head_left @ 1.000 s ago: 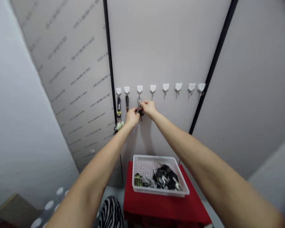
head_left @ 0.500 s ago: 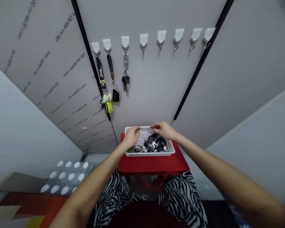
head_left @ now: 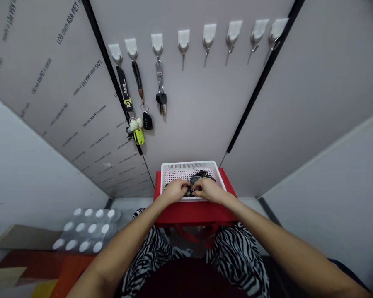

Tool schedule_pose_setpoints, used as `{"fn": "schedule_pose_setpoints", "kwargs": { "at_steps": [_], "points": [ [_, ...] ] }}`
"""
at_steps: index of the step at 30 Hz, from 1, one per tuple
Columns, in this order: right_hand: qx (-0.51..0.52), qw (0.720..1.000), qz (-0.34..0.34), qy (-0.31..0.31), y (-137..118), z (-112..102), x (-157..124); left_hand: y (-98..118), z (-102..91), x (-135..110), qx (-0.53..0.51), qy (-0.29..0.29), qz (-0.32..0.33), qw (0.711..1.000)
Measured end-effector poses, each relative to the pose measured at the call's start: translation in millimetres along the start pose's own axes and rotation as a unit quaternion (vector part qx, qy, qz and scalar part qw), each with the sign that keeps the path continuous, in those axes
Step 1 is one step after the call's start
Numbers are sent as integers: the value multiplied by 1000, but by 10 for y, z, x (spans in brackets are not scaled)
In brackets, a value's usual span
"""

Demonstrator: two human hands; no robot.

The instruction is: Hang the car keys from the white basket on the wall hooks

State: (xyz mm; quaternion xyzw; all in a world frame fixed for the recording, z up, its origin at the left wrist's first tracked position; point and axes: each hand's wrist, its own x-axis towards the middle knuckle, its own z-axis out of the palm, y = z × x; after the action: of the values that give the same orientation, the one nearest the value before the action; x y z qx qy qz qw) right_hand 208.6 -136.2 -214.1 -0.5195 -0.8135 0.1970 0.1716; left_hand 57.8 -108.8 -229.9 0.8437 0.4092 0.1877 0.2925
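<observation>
My left hand (head_left: pixel 175 191) and my right hand (head_left: pixel 208 190) are both down in a white perforated basket (head_left: pixel 186 169) on a red stool (head_left: pixel 194 213). Their fingers are curled together around dark keys (head_left: pixel 200 177) from the pile in the basket. On the wall above, a row of white hooks (head_left: pixel 183 38) runs left to right. The three leftmost hooks carry a black lanyard with a yellow-green fob (head_left: pixel 139 136), a dark strap with a black car key (head_left: pixel 147 121), and a black key on a metal clip (head_left: pixel 161 98).
Several hooks to the right hang bare. A pack of bottles with white caps (head_left: pixel 87 229) lies on the floor at the left, beside cardboard (head_left: pixel 21 238). My zebra-patterned trousers (head_left: pixel 236 260) show below the stool. Black strips divide the wall panels.
My hands left the black key hanging on the third hook and dropped to the basket. They now close on keys inside it. The view tilted downward.
</observation>
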Motion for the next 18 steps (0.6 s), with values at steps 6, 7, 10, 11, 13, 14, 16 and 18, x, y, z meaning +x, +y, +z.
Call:
{"fn": "schedule_pose_setpoints", "kwargs": {
  "at_steps": [6,7,10,11,13,14,16,18],
  "points": [
    [109,990,71,47,-63,-41,73,-6,-14,-3,-36,59,-20,997],
    [147,984,91,53,-74,-63,92,-2,-23,-10,-49,80,-16,996],
    [279,947,149,58,-113,-125,158,24,-51,-48,-74,137,10,988],
    [319,931,164,64,-128,-140,179,35,-59,-63,-76,151,20,985],
    [380,902,184,85,-163,-157,216,55,-67,-89,-78,166,31,983],
    [402,891,191,94,-182,-159,231,63,-69,-96,-81,166,29,982],
    [431,874,205,95,-222,-154,256,73,-69,-95,-94,156,19,983],
    [445,867,207,82,-257,-143,278,78,-72,-78,-114,141,9,983]
  ]
}}
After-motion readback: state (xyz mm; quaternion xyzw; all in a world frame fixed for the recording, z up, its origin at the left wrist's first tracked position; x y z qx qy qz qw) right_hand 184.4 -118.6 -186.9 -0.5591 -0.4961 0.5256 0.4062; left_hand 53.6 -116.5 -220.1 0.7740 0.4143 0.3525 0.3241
